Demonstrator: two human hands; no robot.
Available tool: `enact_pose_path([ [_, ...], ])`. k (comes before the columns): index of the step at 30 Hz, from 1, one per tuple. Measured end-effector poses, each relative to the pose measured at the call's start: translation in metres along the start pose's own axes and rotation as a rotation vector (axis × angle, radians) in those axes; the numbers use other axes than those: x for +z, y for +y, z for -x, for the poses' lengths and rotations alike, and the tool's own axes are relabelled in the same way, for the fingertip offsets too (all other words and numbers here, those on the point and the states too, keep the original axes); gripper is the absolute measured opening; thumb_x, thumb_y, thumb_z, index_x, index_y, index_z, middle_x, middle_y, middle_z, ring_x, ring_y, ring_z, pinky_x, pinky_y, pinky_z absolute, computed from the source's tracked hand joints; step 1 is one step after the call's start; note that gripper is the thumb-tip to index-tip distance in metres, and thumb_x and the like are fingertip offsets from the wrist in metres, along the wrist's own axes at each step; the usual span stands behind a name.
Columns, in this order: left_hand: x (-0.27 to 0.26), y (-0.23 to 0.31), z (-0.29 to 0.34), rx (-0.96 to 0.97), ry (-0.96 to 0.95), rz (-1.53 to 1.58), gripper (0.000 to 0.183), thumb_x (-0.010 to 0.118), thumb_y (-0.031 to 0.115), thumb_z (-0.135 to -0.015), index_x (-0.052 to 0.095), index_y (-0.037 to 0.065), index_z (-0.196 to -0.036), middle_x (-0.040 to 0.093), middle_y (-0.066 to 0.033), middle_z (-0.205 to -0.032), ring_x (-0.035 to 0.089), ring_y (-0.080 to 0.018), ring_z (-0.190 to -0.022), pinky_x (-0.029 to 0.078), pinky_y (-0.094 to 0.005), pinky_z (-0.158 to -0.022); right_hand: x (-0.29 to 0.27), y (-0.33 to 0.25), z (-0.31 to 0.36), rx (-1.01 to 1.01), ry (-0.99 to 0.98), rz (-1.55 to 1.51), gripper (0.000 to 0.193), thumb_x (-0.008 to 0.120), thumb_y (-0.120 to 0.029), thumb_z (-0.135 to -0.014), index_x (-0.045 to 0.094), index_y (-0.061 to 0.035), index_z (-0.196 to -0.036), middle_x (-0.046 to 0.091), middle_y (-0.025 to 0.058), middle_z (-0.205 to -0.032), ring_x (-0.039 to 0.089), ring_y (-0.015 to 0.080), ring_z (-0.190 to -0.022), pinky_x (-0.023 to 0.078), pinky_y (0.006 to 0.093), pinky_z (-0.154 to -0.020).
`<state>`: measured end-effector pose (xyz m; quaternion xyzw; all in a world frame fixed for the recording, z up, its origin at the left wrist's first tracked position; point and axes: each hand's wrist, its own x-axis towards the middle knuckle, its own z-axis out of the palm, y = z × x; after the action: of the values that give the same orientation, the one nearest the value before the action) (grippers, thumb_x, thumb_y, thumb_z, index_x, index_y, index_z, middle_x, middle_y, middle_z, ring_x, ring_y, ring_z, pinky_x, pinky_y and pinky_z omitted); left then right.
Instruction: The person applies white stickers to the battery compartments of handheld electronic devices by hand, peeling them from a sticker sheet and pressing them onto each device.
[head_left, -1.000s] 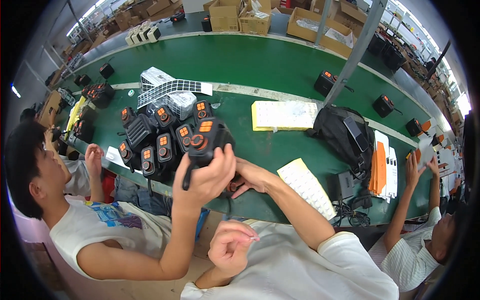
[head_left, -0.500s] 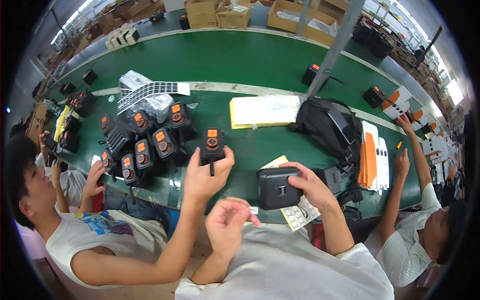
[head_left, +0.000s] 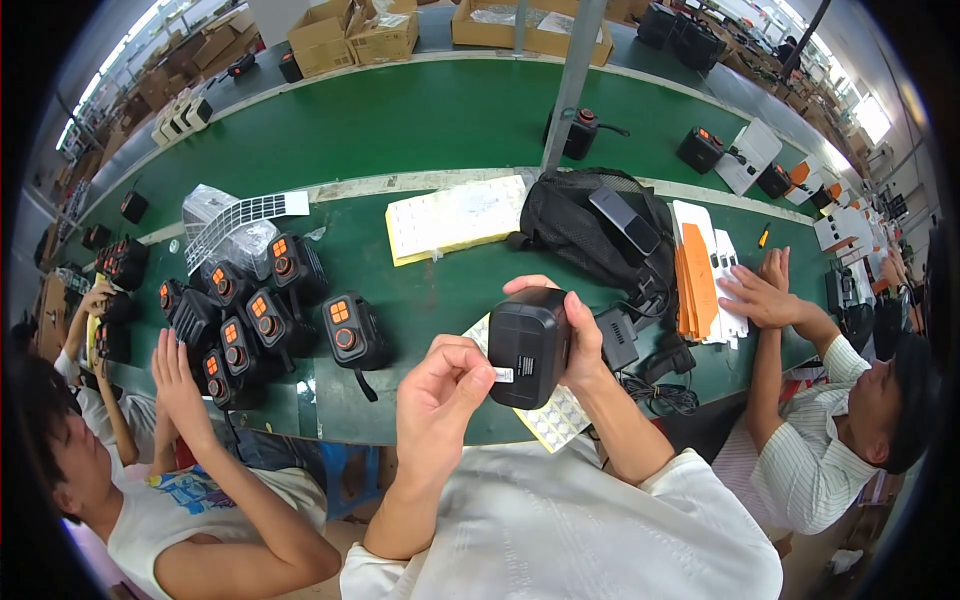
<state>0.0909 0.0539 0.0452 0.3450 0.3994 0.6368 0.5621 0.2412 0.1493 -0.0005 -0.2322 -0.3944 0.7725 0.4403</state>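
Note:
In front of me a black boxy device (head_left: 526,335) with rounded corners is gripped by my right hand (head_left: 583,345), fingers over its top and thumb along its right side. My left hand (head_left: 445,385) pinches a small white label (head_left: 503,375) between thumb and forefinger, against the lower left of the device's facing side. A darker printed label (head_left: 524,368) sits beside it on that side. Below the device, a yellow-edged sheet of round stickers (head_left: 556,420) lies on the table, partly hidden by the device and my hands.
Left stand several black devices (head_left: 265,315) with orange buttons, one (head_left: 352,330) apart from them. Beyond lie yellow-edged sheets (head_left: 455,215), a black mesh bag (head_left: 590,225) with a phone (head_left: 625,220), and orange-white cards (head_left: 705,270). Co-workers sit on both sides; a metal post (head_left: 575,90) rises ahead.
My right hand has turned and raised the device, and my left hand has brought the white label against it. The left co-worker has set a device down on the table. The view has shifted right.

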Motion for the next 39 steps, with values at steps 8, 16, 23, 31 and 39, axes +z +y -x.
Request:
enact_pose_path([
  [8, 0.0, -0.005, -0.001, 0.065, 0.038, -0.057, 0.004, 0.063, 0.002, -0.088, 0.06, -0.001, -0.088, 0.05, -0.0013, -0.095, 0.047, -0.0063, -0.079, 0.039, -0.0201, -0.071, 0.0, 0.0, -0.002, -0.049, -0.033, 0.071, 0.071, 0.047, -0.06, -0.085, 0.05, 0.0028, -0.118, 0.063, 0.0104, -0.092, 0.062, 0.0152, -0.079, 0.05, 0.0273, -0.07],
  [16, 0.001, -0.007, 0.001, 0.139, 0.089, -0.113, 0.004, 0.063, -0.001, -0.087, 0.06, -0.002, -0.087, 0.05, -0.0016, -0.094, 0.047, -0.0056, -0.077, 0.04, -0.0198, -0.069, 0.003, 0.002, -0.002, -0.071, -0.041, 0.1, 0.073, 0.048, -0.06, -0.084, 0.049, 0.0039, -0.118, 0.062, 0.0108, -0.091, 0.061, 0.0152, -0.079, 0.05, 0.0271, -0.07],
  [23, 0.001, -0.012, 0.001, 0.186, 0.13, -0.148, 0.005, 0.065, -0.001, -0.086, 0.06, -0.002, -0.087, 0.051, -0.0027, -0.093, 0.047, -0.0069, -0.078, 0.041, -0.0205, -0.069, 0.004, 0.004, -0.002, -0.078, -0.033, 0.12, 0.075, 0.049, -0.061, -0.082, 0.049, 0.0044, -0.118, 0.062, 0.012, -0.092, 0.062, 0.0159, -0.08, 0.05, 0.027, -0.071],
  [31, 0.002, -0.013, 0.003, 0.202, 0.186, -0.232, 0.008, 0.067, -0.002, -0.084, 0.059, -0.001, -0.086, 0.052, -0.0041, -0.091, 0.048, -0.0089, -0.077, 0.041, -0.0222, -0.07, 0.005, 0.004, -0.002, -0.085, -0.029, 0.149, 0.076, 0.049, -0.063, -0.081, 0.049, 0.0039, -0.118, 0.061, 0.0114, -0.09, 0.062, 0.0156, -0.078, 0.05, 0.0261, -0.07],
  [39, -0.005, -0.002, -0.005, -0.013, -0.038, -0.068, 0.034, 0.073, -0.002, -0.079, 0.05, 0.002, -0.104, 0.053, -0.0027, -0.085, 0.051, -0.0092, -0.077, 0.044, -0.0233, -0.071, 0.007, -0.024, -0.007, -0.094, -0.076, 0.265, 0.082, 0.057, -0.067, -0.073, 0.052, 0.0037, -0.115, 0.06, 0.0104, -0.09, 0.061, 0.0146, -0.079, 0.049, 0.0252, -0.07],
])
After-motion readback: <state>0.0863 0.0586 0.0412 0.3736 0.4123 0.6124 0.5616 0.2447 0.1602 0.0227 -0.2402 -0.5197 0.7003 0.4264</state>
